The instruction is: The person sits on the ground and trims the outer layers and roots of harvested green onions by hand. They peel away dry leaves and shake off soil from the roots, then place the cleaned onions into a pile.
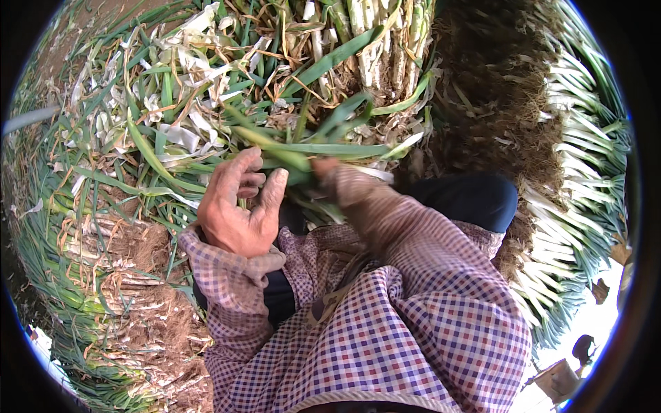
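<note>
My left hand (242,204) is raised before my lap, its palm turned up and its fingers curled apart, with nothing in it. To its right, my right hand (325,169) is blurred and mostly hidden by its checked sleeve; blurred green leaves (289,155) and a white stalk lie against it, and its grip cannot be made out. Just beyond both hands spreads a heap of stripped leaves and pale, papery skins (181,137). Untrimmed green onions with dry outer leaves (382,57) stand bunched at the top.
Cleaned green onions (573,149) lie in a long row on the right, their brown roots (521,118) towards me. More uncleaned green onions (103,263) are piled on the left, roots inward. My dark-clad knee (470,199) is beside the right row.
</note>
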Demonstrator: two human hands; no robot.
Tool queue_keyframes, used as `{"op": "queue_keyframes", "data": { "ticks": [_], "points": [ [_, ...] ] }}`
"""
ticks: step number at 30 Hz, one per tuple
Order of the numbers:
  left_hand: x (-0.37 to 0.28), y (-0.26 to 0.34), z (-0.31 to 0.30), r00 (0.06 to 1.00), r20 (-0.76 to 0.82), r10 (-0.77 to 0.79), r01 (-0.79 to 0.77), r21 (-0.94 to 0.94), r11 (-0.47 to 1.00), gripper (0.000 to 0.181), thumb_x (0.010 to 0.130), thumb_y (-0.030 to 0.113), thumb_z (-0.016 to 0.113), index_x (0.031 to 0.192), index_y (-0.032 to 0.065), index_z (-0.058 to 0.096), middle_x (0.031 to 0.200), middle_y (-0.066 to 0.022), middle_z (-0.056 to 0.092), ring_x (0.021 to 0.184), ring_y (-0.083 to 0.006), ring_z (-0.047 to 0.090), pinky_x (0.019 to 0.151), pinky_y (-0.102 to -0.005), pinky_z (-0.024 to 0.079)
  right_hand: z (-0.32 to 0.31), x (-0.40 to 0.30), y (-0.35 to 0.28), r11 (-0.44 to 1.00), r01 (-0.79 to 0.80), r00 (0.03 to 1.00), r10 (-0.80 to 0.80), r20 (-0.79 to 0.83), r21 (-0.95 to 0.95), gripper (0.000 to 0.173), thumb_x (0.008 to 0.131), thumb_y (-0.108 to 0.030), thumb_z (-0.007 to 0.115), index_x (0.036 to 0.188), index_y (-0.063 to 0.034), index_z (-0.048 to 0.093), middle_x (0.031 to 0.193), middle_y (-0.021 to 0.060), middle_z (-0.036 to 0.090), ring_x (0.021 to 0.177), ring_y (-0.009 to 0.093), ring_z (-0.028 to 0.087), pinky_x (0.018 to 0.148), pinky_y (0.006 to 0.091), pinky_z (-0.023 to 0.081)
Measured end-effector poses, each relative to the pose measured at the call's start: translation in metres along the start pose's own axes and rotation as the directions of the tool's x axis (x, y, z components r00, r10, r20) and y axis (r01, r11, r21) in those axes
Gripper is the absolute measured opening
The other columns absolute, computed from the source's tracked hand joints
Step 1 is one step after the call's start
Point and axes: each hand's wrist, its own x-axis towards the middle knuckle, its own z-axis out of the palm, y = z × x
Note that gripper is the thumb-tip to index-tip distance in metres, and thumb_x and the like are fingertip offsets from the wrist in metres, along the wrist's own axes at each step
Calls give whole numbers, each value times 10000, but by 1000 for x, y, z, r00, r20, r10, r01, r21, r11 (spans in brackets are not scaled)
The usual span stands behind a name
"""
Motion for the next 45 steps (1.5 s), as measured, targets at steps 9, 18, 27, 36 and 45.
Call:
{"op": "queue_keyframes", "data": {
  "ticks": [9,18,27,36,45],
  "points": [
    [-9,-13,5,996,-86,23,-29,-73,997,353,813,127,639,1112,-26,530,958,-124,615,824,-178,603,704,-272,491,58,4,-90,973,227,873,-184,453,-41,556,831,-390,581,1229,-23,456,980,186,589,851,239,578,734,333,488],
    [-68,3,27,988,139,71,-77,37,996,329,765,143,669,1024,-33,567,893,-138,599,728,-192,617,631,-281,511,-189,28,-33,211,-173,981,121,-150,-962,1071,686,-754,460,1411,-72,65,1416,220,218,1319,338,204,1084,479,115],
    [-84,-1,33,952,299,59,-50,-37,998,333,746,115,682,1018,-44,574,931,-140,589,747,-188,616,641,-272,512,-93,-41,125,686,-178,984,141,-111,-706,919,722,-624,551,1373,-83,195,1371,207,287,1258,339,294,1051,460,219],
    [-81,-19,29,970,242,11,14,-99,995,345,752,148,701,1032,-9,574,879,-115,604,705,-173,609,619,-267,503,96,24,-25,971,222,971,-229,72,90,837,695,-538,611,1289,-12,345,1262,235,408,1156,348,406,983,427,316],
    [-38,-16,4,962,-219,-160,129,-147,981,284,784,106,659,1019,-22,564,909,-114,600,728,-174,617,616,-247,495,181,-17,-247,559,828,528,-799,288,36,628,705,-352,660,1186,16,494,1173,224,528,1096,335,504,947,366,393]
  ]
}}
